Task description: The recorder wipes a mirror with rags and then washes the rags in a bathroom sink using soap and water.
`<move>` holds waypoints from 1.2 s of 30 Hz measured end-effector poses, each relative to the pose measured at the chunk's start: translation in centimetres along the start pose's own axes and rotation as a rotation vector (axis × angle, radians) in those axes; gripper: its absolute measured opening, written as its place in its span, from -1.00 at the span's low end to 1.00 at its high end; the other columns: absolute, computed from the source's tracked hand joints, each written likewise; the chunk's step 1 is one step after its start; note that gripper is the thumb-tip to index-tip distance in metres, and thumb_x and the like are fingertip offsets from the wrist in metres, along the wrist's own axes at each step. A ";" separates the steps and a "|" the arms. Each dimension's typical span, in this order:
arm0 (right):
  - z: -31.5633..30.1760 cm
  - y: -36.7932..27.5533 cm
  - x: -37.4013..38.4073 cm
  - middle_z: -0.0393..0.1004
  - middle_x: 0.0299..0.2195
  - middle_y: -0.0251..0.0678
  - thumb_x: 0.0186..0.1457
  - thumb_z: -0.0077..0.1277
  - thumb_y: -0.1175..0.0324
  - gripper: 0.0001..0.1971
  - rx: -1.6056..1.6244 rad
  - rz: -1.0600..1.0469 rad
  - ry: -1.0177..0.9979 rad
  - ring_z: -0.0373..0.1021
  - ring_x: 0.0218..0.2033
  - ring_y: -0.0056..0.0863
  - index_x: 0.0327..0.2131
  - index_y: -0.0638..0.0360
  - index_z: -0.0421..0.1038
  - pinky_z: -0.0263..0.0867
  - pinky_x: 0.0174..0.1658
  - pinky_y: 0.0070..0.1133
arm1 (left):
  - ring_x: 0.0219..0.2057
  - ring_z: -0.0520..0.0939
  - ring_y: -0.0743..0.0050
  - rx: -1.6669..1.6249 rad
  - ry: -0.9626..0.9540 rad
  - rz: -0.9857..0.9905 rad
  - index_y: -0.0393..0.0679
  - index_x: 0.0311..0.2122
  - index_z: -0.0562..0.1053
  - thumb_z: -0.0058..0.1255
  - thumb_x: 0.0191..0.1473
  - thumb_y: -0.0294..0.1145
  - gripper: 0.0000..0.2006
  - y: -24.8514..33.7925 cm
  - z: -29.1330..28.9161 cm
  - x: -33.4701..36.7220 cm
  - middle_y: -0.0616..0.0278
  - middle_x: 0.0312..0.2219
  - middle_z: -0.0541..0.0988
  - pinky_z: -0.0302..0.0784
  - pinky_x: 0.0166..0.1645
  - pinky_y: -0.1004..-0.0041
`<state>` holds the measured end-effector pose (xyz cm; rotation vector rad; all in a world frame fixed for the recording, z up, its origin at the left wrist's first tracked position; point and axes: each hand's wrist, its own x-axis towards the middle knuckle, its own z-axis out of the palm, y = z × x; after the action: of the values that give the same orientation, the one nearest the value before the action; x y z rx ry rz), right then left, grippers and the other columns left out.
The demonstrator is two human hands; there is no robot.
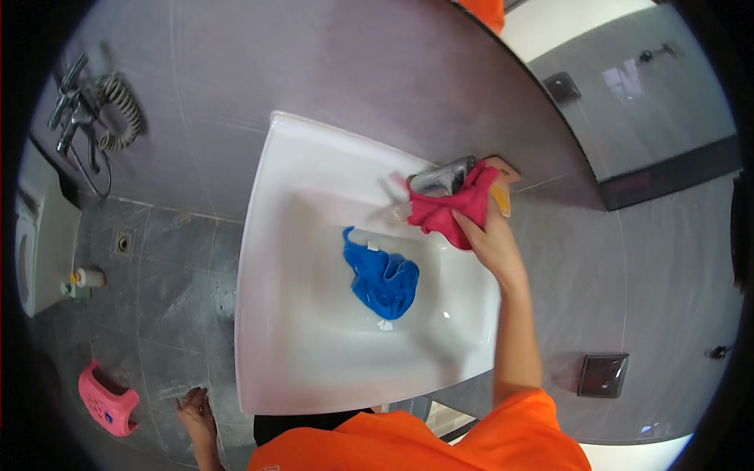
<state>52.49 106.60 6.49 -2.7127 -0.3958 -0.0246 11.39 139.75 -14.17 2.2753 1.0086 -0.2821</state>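
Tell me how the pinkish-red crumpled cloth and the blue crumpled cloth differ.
The pinkish-red crumpled cloth is gripped in the right hand; the blue crumpled cloth lies in the glossy white basin, untouched. The blue cloth shows a small white tag; the red one shows none. Both look like soft, bunched fabric.

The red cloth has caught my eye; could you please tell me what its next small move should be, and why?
I would probably lower the red cloth into the white sink: the right hand holds it up by the faucet, while the blue cloth already lies in the basin.
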 end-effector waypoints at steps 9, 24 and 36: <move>-1.0 -0.9 8.0 0.21 -0.07 0.15 -0.01 -0.14 0.06 -0.47 -0.097 0.146 0.036 0.16 -0.04 0.03 -0.12 0.37 0.26 0.10 0.02 -0.38 | -0.17 0.46 0.21 0.029 0.059 0.249 -0.17 -0.32 0.50 -0.07 -0.10 -0.51 -0.82 0.3 -0.5 0.2 0.15 -0.30 0.52 -0.12 0.18 0.07; 6.8 3.2 -6.9 0.08 0.05 0.04 0.00 -0.07 0.35 -0.44 0.506 0.053 0.458 0.04 0.09 -0.11 0.06 0.36 0.02 -0.02 0.12 -0.48 | -0.16 0.46 0.21 0.091 -0.044 0.212 -0.10 -0.34 0.52 -0.05 -0.09 -0.43 -0.83 2.1 -1.9 1.2 0.18 -0.30 0.53 -0.11 0.14 -0.03; 6.9 3.7 -3.7 0.26 -0.07 -0.11 0.03 -0.04 0.31 -0.44 0.917 0.153 0.468 0.21 -0.03 -0.37 0.07 0.32 0.03 0.08 0.04 -0.56 | -0.49 0.54 -0.09 0.265 -0.053 0.169 -0.09 -0.31 0.50 -0.16 0.03 -0.07 -0.67 2.6 -2.9 -0.8 -0.05 -0.53 0.52 0.44 -0.38 0.17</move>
<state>49.68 104.99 -1.57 -1.7474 -0.0254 -0.3387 12.55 139.74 -10.41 2.5589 0.7847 -0.4227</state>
